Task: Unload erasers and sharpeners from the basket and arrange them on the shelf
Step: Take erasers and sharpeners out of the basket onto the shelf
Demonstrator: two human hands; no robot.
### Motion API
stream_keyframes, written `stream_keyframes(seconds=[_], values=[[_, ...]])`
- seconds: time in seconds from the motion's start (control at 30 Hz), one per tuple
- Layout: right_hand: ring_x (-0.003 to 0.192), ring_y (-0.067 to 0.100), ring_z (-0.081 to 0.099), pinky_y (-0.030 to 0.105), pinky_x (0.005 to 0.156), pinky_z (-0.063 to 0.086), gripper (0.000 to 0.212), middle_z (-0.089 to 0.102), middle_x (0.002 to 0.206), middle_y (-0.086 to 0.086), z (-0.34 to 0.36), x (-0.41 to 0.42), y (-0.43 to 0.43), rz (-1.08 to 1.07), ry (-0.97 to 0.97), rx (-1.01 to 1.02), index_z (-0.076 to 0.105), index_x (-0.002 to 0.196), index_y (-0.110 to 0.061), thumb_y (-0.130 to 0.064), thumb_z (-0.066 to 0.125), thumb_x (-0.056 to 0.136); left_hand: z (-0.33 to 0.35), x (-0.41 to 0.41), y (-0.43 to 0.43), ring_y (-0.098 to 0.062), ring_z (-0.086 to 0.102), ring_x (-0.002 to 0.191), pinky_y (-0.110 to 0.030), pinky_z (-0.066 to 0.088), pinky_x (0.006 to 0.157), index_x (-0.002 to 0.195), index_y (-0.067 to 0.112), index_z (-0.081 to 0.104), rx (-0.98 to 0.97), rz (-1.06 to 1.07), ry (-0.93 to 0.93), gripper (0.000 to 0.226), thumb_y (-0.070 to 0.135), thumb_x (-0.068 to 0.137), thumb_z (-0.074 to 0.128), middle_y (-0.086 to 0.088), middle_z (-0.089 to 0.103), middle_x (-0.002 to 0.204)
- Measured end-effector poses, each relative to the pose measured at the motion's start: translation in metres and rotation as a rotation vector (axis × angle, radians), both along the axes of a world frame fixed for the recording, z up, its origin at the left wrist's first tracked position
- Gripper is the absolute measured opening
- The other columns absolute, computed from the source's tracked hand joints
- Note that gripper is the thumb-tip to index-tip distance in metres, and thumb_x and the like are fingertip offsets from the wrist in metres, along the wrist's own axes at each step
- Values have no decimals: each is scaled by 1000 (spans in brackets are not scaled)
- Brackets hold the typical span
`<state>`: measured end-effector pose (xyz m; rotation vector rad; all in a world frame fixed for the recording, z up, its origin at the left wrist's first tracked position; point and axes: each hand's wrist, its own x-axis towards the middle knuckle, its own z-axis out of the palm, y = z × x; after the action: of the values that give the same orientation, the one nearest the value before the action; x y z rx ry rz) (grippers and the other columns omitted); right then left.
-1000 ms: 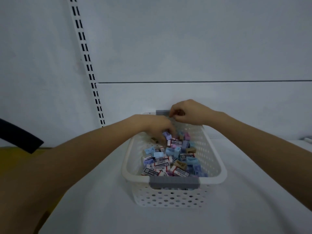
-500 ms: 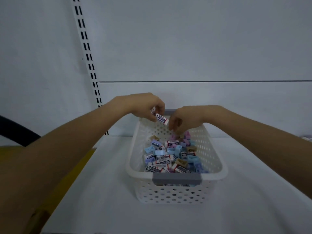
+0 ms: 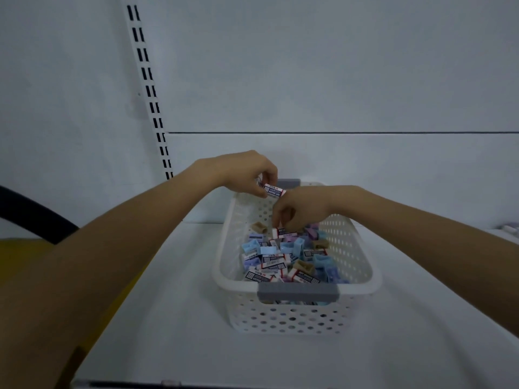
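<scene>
I see my left hand (image 3: pixel 247 172) pinching a wrapped eraser (image 3: pixel 273 190) above the far rim of the white basket (image 3: pixel 224 265). My right hand (image 3: pixel 303 209) dips inside, fingertips closing on another eraser (image 3: pixel 278 232) atop the pile. Bare white shelf (image 3: pixel 174 318) lies open on both sides, with the wall panel (image 3: pixel 337 80) close behind.

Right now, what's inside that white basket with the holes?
The basket holds a loose heap of wrapped erasers and small blue, purple and tan sharpeners. The right hand reaches in, hiding pieces beneath it; lower layers are covered.
</scene>
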<state>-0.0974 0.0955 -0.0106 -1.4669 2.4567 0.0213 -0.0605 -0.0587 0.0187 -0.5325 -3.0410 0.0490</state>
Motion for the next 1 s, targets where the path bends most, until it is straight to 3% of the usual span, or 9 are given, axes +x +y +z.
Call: stream_keyframes(seconds=[0.1,0.2,0.37,0.47,0.57,0.67,0.83,1.0], values=[[70,6,53,22,71,43,29,56,81,-12,-2,5,-1,46,-46,-17,60,115,-19,-12,54,87,4,1,-3,-14,55,90,-29,46,81,105,15,63,42,14,2,22,23,84,65,4,62,97],[88,12,54,26,82,44,31,57,100,-5,-5,12,-7,111,-100,31,58,119,-21,-16,57,88,5,1,-4,-13,54,91,-28,46,82,105,16,62,43,25,9,23,23,84,65,3,62,100],[101,16,53,32,91,45,38,56,122,1,-9,11,-17,121,-128,144,57,122,-21,-19,63,85,6,4,-2,-14,54,92,-28,46,83,106,16,62,61,19,13,23,23,85,64,6,58,96],[98,9,49,26,87,44,41,51,128,-2,-7,10,-19,115,-182,179,54,125,-22,-18,63,84,7,5,0,-13,54,92,-28,46,82,106,16,62,78,15,25,23,23,85,64,6,58,97],[92,4,44,17,74,39,46,46,129,-3,-7,8,-18,94,-212,196,51,126,-24,-21,65,83,7,5,-1,-11,52,91,-26,45,81,107,16,62,84,13,35,23,22,85,64,5,59,99],[96,9,45,24,81,39,49,47,128,-3,-10,5,-17,96,-207,198,50,126,-24,-24,68,81,8,5,-3,-10,52,89,-27,46,82,106,16,62,77,7,41,22,21,85,64,7,58,96],[93,14,56,30,85,46,40,61,110,-4,-12,6,-18,117,-166,92,58,112,-23,-21,73,76,11,6,-5,-11,52,87,-24,44,78,105,15,63,85,-2,50,21,20,85,64,9,57,92],[82,14,57,30,79,46,30,64,99,-1,-7,7,-18,121,-163,24,61,106,-19,-21,71,78,14,8,-8,-11,53,87,-25,46,79,104,15,63,85,-2,67,21,21,84,64,8,57,93]])
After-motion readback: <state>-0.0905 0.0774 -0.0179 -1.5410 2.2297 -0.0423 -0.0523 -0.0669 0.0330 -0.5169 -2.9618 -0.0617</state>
